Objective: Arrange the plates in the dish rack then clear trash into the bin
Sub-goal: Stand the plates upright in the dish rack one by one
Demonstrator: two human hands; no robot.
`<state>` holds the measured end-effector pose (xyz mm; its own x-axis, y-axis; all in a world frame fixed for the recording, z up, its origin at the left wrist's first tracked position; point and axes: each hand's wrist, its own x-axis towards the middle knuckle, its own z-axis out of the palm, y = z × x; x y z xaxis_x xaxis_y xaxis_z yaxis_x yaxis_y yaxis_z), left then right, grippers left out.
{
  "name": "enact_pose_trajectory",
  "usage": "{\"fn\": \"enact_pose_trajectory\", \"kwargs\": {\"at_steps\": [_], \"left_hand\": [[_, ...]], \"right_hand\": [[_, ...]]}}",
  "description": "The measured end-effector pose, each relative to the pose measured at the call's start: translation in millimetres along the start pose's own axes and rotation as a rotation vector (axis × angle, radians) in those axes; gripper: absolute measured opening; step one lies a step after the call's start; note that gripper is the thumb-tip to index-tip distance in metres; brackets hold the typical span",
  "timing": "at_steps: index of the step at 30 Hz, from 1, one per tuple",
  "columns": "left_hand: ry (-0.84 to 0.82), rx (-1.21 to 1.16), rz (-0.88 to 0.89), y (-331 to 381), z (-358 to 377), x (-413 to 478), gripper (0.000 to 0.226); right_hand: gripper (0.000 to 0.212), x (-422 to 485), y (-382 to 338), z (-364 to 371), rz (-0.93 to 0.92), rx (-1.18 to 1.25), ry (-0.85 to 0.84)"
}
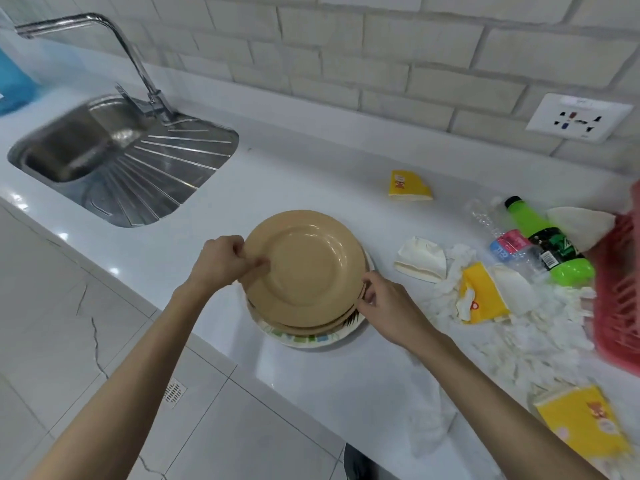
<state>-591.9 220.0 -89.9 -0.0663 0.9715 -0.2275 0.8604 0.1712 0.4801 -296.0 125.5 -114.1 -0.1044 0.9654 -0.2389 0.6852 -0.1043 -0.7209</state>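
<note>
rack (620,289) blurred, cut off right; top plate (304,265) hides stack (311,337) beneath.

I count one stack of plates (304,271): two tan ones on top, one dark-patterned, and one paper plate at the bottom, as far as I can tell. Two hands are on it, my left hand (221,261) at nine o'clock and my right hand (388,306) at four.

From the stack:
- **Bottles:** two at three o'clock, a green bottle (547,244) and a clear bottle (498,233).
- **Yellow cups:** three, a first yellow cup (410,187) at one o'clock, a second yellow cup (483,296) at three and a third yellow cup (585,424) at four.
- **White cups:** two, a near white cup (420,259) and a far white cup (578,225), both around three.
- **Others:** one red dish rack (620,289) at three, and tissue scraps (519,344) beyond counting.
- **Fixtures:** one sink (69,150), one tap (138,64) and one wall socket (578,117).
</note>
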Motion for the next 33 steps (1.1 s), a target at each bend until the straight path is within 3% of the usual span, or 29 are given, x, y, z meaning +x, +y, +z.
{"fn": "enact_pose_trajectory", "kwargs": {"at_steps": [4, 10, 14, 18, 22, 27, 33], "left_hand": [[-0.049, -0.552, 0.010, 12.6, -3.1, -22.5, 0.042], [-0.086, -0.797, 0.057, 49.5, 19.7, -68.1, 0.031], [-0.162, -0.845, 0.104, 86.3, 46.7, -93.2, 0.053], [-0.282, -0.847, 0.135, 121.7, 84.2, -122.9, 0.052], [-0.396, -0.819, 0.184, 156.0, 122.1, -161.6, 0.037], [-0.485, -0.813, 0.236, 203.5, 158.9, -205.8, 0.034], [-0.518, -0.813, 0.355, 283.6, 188.5, -267.4, 0.046]], "right_hand": [[0.037, 1.4, 2.9, -5.9, 0.046, 0.134, 0.020], [0.039, -22.8, 20.2, -36.2, 0.072, 0.486, 0.214], [0.031, -61.8, 44.3, -64.6, 0.105, 0.725, 0.313], [0.025, -119.8, 72.4, -87.5, 0.126, 0.789, 0.411], [0.032, -186.7, 98.8, -104.8, 0.220, 0.728, 0.530], [0.030, -264.7, 124.6, -127.7, 0.282, 0.737, 0.650], [0.025, -334.6, 146.5, -176.6, 0.280, 0.660, 0.880]]}}
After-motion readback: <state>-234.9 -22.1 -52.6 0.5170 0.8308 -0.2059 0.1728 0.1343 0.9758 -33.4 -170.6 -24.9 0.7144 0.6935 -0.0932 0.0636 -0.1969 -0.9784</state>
